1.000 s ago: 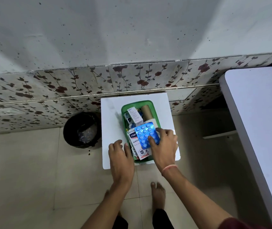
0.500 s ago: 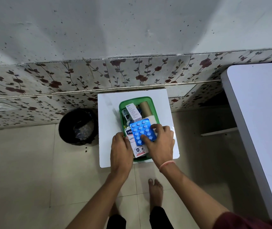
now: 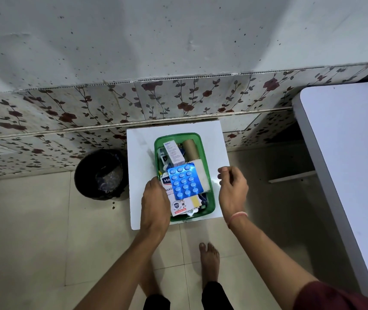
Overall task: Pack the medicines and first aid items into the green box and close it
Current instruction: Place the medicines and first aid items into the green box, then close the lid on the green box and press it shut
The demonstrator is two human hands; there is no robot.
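The green box (image 3: pixel 205 153) stands open on a small white table (image 3: pixel 141 166), filled with medicines. A blue blister pack of tablets (image 3: pixel 185 181) lies on top, over a white hand-wash sachet (image 3: pixel 178 205). A white carton (image 3: pixel 173 152) and a brown roll (image 3: pixel 190 149) lie at the far end. My left hand (image 3: pixel 155 203) rests flat on the box's near left edge and the sachet. My right hand (image 3: pixel 233 189) hovers just right of the box with loosely curled fingers, holding nothing. No lid is in view.
A black waste bin (image 3: pixel 100 174) stands on the tiled floor left of the small table. A larger white table (image 3: pixel 352 166) fills the right side. A flower-patterned wall runs behind. My bare feet (image 3: pixel 209 260) stand below the small table.
My right hand has let go of the blue blister pack, left lying in the box, and drawn away to the right. My left hand has slid onto the box's left edge.
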